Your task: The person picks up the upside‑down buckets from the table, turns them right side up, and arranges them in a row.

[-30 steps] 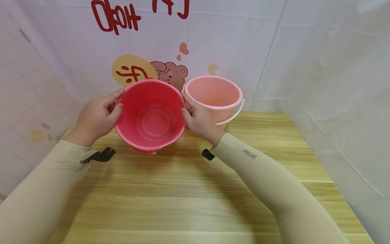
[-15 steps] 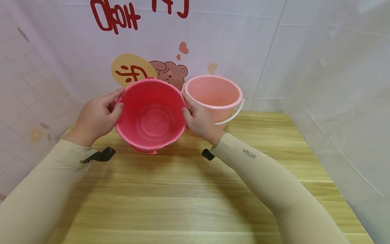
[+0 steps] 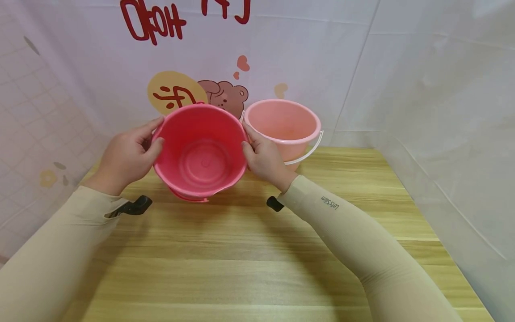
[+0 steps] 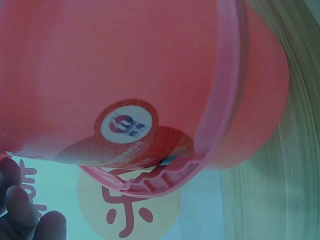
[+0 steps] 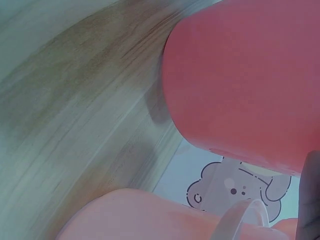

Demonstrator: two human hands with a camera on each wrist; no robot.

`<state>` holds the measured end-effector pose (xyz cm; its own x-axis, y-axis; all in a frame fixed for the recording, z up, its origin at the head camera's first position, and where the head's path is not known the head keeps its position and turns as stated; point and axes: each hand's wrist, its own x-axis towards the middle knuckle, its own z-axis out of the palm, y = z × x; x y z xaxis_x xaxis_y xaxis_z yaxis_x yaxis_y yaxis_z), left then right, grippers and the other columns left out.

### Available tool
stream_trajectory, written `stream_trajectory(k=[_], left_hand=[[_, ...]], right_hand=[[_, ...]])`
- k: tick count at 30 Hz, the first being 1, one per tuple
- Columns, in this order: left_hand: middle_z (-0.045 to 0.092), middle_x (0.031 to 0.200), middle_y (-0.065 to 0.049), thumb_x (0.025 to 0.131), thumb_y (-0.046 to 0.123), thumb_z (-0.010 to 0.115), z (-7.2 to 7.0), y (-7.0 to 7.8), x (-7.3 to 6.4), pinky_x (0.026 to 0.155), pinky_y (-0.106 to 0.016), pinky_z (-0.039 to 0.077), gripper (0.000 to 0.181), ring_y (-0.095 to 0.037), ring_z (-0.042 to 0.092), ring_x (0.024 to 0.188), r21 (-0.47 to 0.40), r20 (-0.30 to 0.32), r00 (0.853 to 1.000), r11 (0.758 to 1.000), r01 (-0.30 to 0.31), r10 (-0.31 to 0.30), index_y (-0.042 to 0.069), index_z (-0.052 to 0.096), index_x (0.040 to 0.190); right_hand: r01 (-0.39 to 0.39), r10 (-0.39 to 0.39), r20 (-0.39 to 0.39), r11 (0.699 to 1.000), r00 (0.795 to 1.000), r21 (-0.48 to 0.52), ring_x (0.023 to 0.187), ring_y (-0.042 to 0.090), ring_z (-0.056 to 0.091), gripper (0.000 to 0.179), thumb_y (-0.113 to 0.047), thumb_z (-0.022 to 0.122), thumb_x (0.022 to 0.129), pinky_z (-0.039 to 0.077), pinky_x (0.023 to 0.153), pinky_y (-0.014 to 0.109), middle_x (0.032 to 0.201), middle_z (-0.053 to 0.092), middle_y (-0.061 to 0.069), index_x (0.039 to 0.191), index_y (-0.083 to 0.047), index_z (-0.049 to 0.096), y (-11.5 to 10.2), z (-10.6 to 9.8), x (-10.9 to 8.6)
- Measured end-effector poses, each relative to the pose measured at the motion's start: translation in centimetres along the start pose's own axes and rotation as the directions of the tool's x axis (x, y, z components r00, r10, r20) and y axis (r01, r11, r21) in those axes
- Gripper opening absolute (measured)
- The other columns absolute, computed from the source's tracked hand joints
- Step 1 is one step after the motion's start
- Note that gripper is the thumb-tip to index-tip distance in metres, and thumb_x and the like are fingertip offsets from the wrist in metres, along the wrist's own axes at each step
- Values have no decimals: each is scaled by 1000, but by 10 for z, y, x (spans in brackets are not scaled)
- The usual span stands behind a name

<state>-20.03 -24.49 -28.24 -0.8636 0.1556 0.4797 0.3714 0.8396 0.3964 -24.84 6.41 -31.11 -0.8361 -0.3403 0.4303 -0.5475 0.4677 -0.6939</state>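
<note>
Both hands hold a deep pink-red bucket (image 3: 206,161), tilted so that its mouth faces the head camera and its bare inside bottom shows. My left hand (image 3: 130,154) grips the rim on the left, thumb at the inside edge. On the opposite side, my right hand (image 3: 265,156) pinches the rim in the same way. The left wrist view shows a printed label (image 4: 127,124) on the bucket's outer wall, and its ridged handle (image 4: 162,185) hanging against it. Whether the bucket's base touches the table is hidden. My left fingertips (image 4: 50,227) show at that view's lower left corner.
A pale pink bucket (image 3: 291,150) with a white handle (image 3: 310,152) stands upright just right of the red one, near the back wall. Underneath lies a wood-grain table (image 3: 225,268). White printed sheeting (image 3: 322,53) closes off the back and both sides.
Very little differs. The red bucket has shifted slightly to the right and its lower rim sits a touch higher; both hands keep their grip. The pale pink bucket has not moved.
</note>
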Motion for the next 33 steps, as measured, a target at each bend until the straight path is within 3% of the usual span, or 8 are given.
stream_trajectory(k=[8,12,16,19,25,33], left_hand=[[66,76,-3,92,30,47,2,2,2,43,-25,43,49,-18,54,53,10,0,1000,1000,26,-26,34,38,141],[64,71,-3,92,29,45,3,1,2,41,-26,40,48,-18,52,50,19,-21,999,999,33,-33,33,39,140],[63,69,-3,92,29,45,3,2,2,41,-27,39,48,-19,51,49,13,-24,998,998,54,-54,35,40,139],[62,70,-3,92,30,45,3,2,2,41,-27,40,48,-19,51,50,11,-19,998,998,62,-61,35,39,139],[62,71,-3,92,30,46,2,1,2,41,-26,40,49,-19,52,52,17,-16,999,999,47,-47,33,39,140],[62,71,-2,92,33,46,0,2,1,41,-26,39,48,-18,51,53,12,2,999,999,48,-48,31,40,140]], right_hand=[[60,-60,-15,998,998,28,54,5,62,56,-20,52,94,51,49,22,75,68,2,145,-30,30,4,1,-2],[87,-87,2,994,996,59,70,4,67,61,-22,55,93,54,58,19,102,70,7,146,-30,26,6,3,-4],[108,-109,14,992,994,69,76,3,67,62,-22,53,93,54,64,18,119,63,10,146,-32,23,6,4,-5],[113,-115,14,991,993,68,72,4,67,62,-18,51,93,54,62,19,115,65,9,146,-31,22,5,4,-5],[94,-94,9,995,995,13,62,9,67,60,-17,51,93,52,54,19,87,70,2,147,-25,25,4,3,-5],[56,-56,11,998,998,37,65,9,67,56,-15,49,94,53,54,21,95,70,8,146,-17,30,2,3,-2]])
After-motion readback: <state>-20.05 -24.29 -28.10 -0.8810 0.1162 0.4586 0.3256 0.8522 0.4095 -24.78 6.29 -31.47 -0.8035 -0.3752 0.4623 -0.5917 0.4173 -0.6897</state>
